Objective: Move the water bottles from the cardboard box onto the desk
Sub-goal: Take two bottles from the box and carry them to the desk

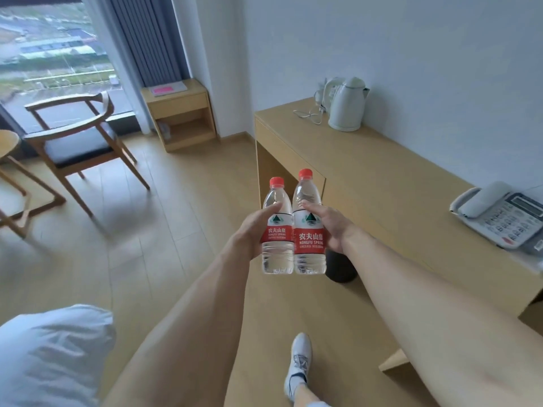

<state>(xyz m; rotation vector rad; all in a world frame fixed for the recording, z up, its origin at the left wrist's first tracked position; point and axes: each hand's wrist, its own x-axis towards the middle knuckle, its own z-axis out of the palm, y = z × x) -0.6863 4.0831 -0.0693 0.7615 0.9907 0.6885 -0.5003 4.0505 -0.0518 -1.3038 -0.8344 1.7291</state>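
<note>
I hold two clear water bottles with red caps and red labels upright, side by side, in mid-air over the floor. My left hand [255, 227] grips the left bottle [277, 230] around its label. My right hand [330, 226] grips the right bottle [309, 227], which stands a little higher. The two bottles touch each other. The light wooden desk [390, 183] runs along the wall to the right of the bottles, its near edge just beyond my right hand. No cardboard box is in view.
On the desk stand a white kettle [348, 105] with its cord at the far end and a grey telephone [499, 214] nearer me. A dark bin [342, 267] sits under the desk. A wooden chair [75, 136], a bedside shelf [180, 113] and a white pillow [53, 356] lie to the left.
</note>
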